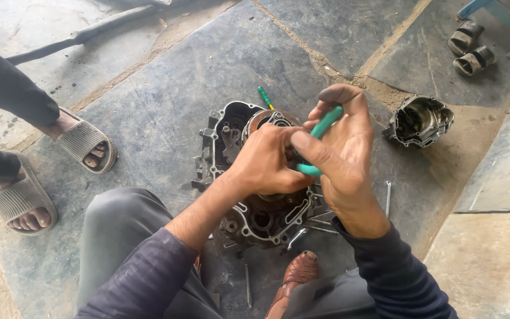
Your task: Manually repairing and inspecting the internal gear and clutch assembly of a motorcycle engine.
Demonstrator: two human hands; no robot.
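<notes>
Head view gives me both hands over the engine case (pixel 231 142) on the stone floor: right hand (pixel 340 156) closed around green-handled pliers (pixel 326 127) (tips hidden), left hand (pixel 264 159) curled against them, its grasp unreadable. Second casing (pixel 420 121) lies well apart.

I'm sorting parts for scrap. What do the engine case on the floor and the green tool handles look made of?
The engine case looks like cast metal, probably aluminium: dull grey, ribbed, oil-stained. The green tool handles in the right hand look plastic- or rubber-coated: smooth, evenly coloured. The left hand hides the tool's working end.
</notes>
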